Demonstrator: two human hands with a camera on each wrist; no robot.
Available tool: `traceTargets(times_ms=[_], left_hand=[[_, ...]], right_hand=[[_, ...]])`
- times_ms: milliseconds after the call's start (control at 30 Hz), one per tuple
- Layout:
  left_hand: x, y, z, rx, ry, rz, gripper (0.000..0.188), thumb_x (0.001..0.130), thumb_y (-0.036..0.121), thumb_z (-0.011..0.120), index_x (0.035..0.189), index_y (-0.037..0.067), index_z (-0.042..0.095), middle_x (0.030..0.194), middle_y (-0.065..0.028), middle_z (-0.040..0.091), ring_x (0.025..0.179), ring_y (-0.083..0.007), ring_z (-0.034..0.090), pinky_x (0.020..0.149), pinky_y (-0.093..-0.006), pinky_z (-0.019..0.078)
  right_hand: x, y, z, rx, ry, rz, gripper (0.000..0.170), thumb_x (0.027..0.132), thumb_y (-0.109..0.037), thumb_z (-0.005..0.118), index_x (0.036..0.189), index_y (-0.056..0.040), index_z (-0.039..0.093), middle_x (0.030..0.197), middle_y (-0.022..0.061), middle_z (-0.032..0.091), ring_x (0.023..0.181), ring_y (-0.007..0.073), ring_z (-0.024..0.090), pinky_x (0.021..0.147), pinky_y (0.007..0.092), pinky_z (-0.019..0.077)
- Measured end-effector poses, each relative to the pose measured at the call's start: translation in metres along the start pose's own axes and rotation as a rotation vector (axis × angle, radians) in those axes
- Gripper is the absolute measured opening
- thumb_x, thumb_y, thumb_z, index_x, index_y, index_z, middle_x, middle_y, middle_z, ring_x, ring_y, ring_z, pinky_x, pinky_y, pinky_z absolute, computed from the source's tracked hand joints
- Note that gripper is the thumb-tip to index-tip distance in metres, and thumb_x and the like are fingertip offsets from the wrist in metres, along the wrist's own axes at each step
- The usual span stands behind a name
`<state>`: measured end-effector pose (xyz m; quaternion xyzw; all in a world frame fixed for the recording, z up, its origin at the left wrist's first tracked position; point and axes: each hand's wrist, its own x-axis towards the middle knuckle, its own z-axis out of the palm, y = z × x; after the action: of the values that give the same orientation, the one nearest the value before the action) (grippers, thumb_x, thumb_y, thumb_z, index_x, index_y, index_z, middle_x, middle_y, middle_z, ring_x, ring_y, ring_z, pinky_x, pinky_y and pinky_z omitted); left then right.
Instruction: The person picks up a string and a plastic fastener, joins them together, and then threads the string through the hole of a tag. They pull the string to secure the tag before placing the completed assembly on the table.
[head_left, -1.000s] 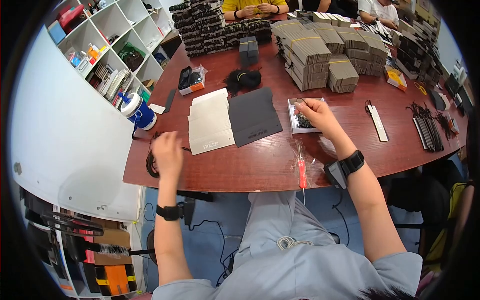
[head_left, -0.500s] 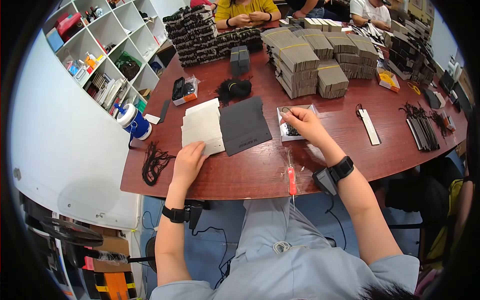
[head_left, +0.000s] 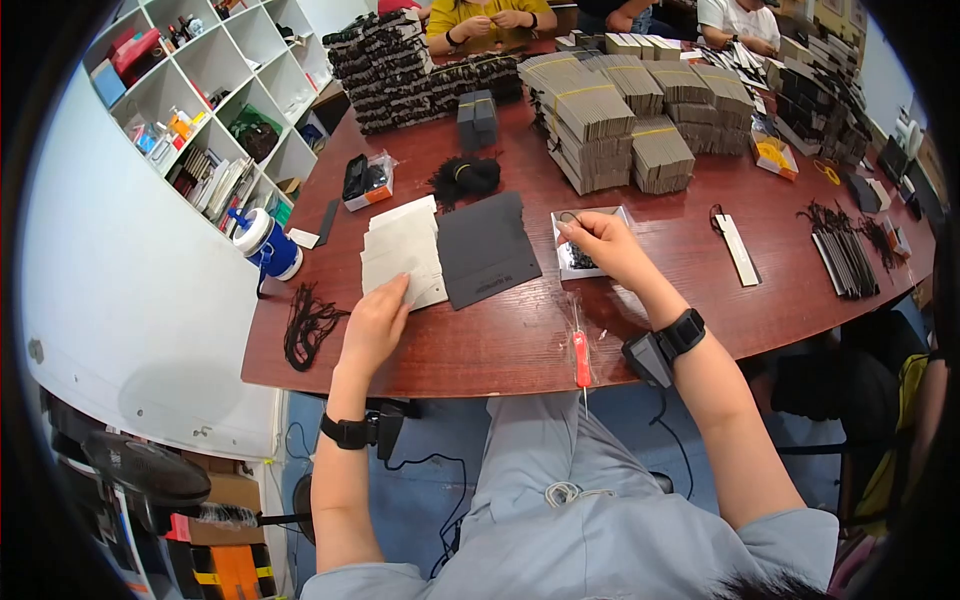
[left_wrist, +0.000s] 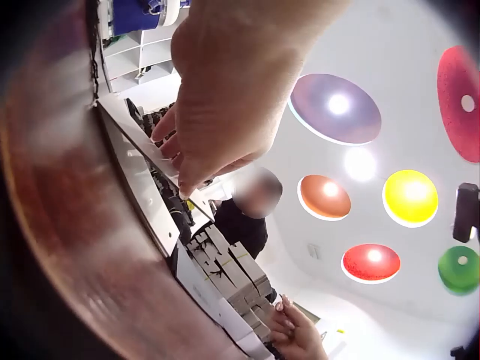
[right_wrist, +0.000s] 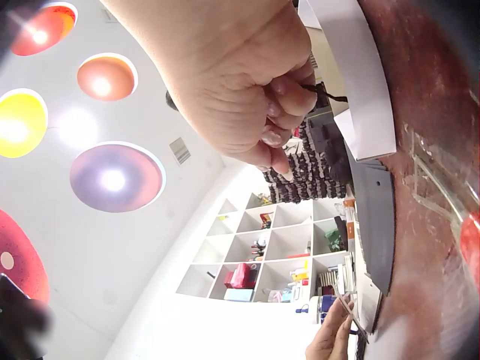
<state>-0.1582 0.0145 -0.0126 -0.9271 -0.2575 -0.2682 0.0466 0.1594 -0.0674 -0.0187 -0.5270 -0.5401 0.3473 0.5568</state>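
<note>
In the head view my left hand (head_left: 375,325) is at the lower left of the fanned cream hang tags (head_left: 400,245). It pinches the edge of the top tag, which tilts up off the others in the left wrist view (left_wrist: 150,150). Dark grey hang tags (head_left: 488,250) are fanned out beside them. My right hand (head_left: 605,243) pinches a thin black cord (right_wrist: 324,94) between thumb and fingers, above a white box (head_left: 590,272) of small dark pieces. The hand partly hides that box.
A bundle of black cords (head_left: 312,325) lies left of my left hand. A red-handled tool (head_left: 581,358) lies near the front edge. Banded tag stacks (head_left: 590,115) stand behind, a blue-and-white jug (head_left: 268,245) at left. A finished white tag (head_left: 737,250) lies at right.
My left hand has moved from the black cord bundle rightward onto the cream tags. My right hand keeps its pinch on the cord over the white box.
</note>
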Motion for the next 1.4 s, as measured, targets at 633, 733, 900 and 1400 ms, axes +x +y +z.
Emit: traceTargets(times_ms=[633,733,900,1400], left_hand=[[0.074,0.073,0.057,-0.157,-0.11,-0.015,0.033,0.056,0.007,0.063,0.087,0.001,0.055,0.091,-0.0118,0.053,0.088,-0.0265,0.05,0.077,-0.0339,0.0408],[0.072,0.073,0.056,-0.22,-0.068,-0.054,0.034,0.056,0.007,0.063,0.088,0.001,0.055,0.093,-0.0116,0.053,0.089,-0.0264,0.05,0.077,-0.0336,0.0408],[0.072,0.076,0.053,-0.229,-0.141,-0.038,0.035,0.056,0.008,0.063,0.089,0.0,0.054,0.089,-0.0105,0.052,0.087,-0.0271,0.049,0.078,-0.033,0.0405],[0.076,0.08,0.047,-0.277,-0.361,-0.12,0.036,0.051,0.012,0.065,0.083,0.001,0.055,0.087,-0.0113,0.051,0.088,-0.0273,0.048,0.078,-0.0335,0.0403]], right_hand=[[-0.001,-0.001,0.0,0.012,-0.01,-0.063,0.024,0.081,-0.024,0.054,0.069,-0.004,0.06,0.051,-0.0047,0.041,0.048,0.003,0.032,0.044,0.021,0.0266],[-0.001,-0.001,0.0,0.014,0.001,-0.049,0.024,0.081,-0.024,0.053,0.07,-0.004,0.06,0.051,-0.0047,0.041,0.048,0.0029,0.03,0.043,0.0211,0.0256],[-0.003,-0.008,0.002,-0.01,-0.04,-0.1,0.025,0.082,-0.024,0.053,0.069,-0.0035,0.057,0.056,-0.0061,0.045,0.052,0.001,0.034,0.046,0.0183,0.0269],[-0.002,-0.006,0.001,-0.079,-0.017,-0.109,0.026,0.081,-0.026,0.054,0.067,-0.0039,0.057,0.053,-0.0062,0.041,0.05,0.0015,0.032,0.044,0.0196,0.0244]])
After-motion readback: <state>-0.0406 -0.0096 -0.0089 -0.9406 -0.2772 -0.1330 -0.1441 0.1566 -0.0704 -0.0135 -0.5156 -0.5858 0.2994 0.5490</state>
